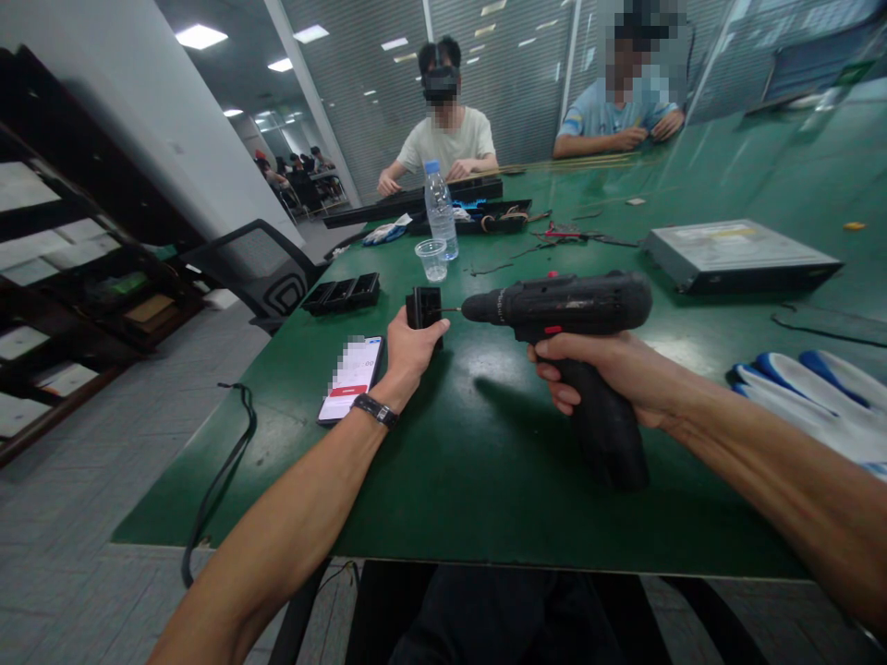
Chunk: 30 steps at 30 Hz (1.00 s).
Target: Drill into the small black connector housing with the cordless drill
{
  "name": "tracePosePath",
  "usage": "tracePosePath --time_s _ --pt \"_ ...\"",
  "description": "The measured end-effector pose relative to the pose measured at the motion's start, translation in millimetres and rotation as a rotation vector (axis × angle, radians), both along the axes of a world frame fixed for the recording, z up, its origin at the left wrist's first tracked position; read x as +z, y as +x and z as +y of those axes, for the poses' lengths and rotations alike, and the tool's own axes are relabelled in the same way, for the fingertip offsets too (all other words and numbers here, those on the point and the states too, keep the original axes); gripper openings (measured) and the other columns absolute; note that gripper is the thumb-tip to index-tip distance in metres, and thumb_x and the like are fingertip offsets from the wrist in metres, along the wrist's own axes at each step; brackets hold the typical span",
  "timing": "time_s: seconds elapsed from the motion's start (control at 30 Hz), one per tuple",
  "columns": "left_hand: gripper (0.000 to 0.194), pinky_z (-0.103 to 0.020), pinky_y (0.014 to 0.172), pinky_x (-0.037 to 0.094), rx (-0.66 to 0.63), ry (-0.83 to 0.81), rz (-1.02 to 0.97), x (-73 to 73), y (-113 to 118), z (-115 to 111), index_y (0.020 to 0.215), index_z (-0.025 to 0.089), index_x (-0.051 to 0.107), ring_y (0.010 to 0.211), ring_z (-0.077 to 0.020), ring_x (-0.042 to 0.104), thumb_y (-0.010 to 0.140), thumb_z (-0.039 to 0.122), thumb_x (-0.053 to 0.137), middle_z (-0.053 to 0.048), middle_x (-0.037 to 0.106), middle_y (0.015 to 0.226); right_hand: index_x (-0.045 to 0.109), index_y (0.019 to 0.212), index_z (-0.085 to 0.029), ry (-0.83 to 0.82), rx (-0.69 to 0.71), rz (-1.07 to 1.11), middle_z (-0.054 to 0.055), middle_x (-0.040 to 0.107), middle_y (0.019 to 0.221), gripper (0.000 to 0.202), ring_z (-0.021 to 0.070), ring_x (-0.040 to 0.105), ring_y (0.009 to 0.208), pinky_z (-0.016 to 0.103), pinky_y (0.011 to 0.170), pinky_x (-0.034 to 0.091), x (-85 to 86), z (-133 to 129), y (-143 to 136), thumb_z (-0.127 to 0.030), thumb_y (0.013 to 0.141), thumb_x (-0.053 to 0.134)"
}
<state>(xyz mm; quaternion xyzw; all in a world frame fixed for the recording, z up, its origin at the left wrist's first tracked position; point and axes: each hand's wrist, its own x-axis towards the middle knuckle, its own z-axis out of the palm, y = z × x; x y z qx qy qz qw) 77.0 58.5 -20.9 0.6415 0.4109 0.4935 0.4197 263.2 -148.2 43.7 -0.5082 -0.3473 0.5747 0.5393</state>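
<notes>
My right hand [582, 369] is wrapped round the grip of a black cordless drill [568, 303], which lies level and points left. A thin bit sticks out of its chuck, with its tip at or close to a small black plastic part [425, 305]; I cannot tell whether they touch. That part is gripped by my left hand [410, 349], the thumb along its lower right side, and it stands upright over the green table [478, 499]. Just left of my left hand lies a phone [353, 377] with its screen lit.
A clear cup [432, 262] and a water bottle [441, 212] stand beyond my left hand. Black plastic trays [343, 294] lie to the left. On the right are a grey metal box [741, 254] and white-and-blue gloves [810, 402]. Two people [447, 139] sit across the table.
</notes>
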Motion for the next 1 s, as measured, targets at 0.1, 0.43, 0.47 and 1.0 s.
tracePosePath --time_s 0.1,0.43,0.47,1.0 --pt "0.039 -0.031 0.075 0.052 -0.005 -0.002 -0.003 0.3 0.1 -0.2 0.1 0.016 0.073 0.081 -0.018 0.063 0.067 0.027 0.09 -0.004 0.072 0.093 0.068 0.074 -0.019 0.0 -0.003 0.004 -0.001 0.057 0.068 0.028 0.0106 0.05 0.049 0.026 0.044 0.05 -1.4 0.3 0.7 -0.036 0.076 0.09" --pt "0.036 -0.03 0.072 0.051 -0.007 0.025 0.0 0.8 0.5 -0.5 0.1 0.016 0.072 0.081 -0.0172 0.063 0.069 0.026 0.088 -0.004 0.072 0.092 0.066 0.073 -0.019 0.006 -0.001 0.004 -0.001 0.057 0.067 0.028 0.0109 0.05 0.048 0.026 0.044 0.05 -0.4 -0.8 0.3 -0.034 0.076 0.09" --pt "0.036 -0.03 0.073 0.052 -0.01 0.027 -0.001 0.6 0.4 -0.4 0.1 0.016 0.072 0.081 -0.0174 0.063 0.07 0.026 0.089 -0.004 0.072 0.092 0.066 0.073 -0.019 0.006 -0.003 0.003 -0.001 0.057 0.067 0.028 0.0109 0.05 0.048 0.026 0.044 0.05 0.1 -0.7 0.0 -0.035 0.075 0.09" --pt "0.038 -0.032 0.076 0.054 -0.007 0.0 0.006 1.8 -0.3 -1.8 0.102 0.016 0.072 0.083 -0.0183 0.064 0.069 0.026 0.089 -0.005 0.072 0.094 0.065 0.073 -0.019 -0.003 -0.005 -0.008 -0.001 0.056 0.068 0.029 0.0113 0.049 0.049 0.027 0.045 0.049 1.7 -0.7 -0.7 -0.035 0.075 0.089"
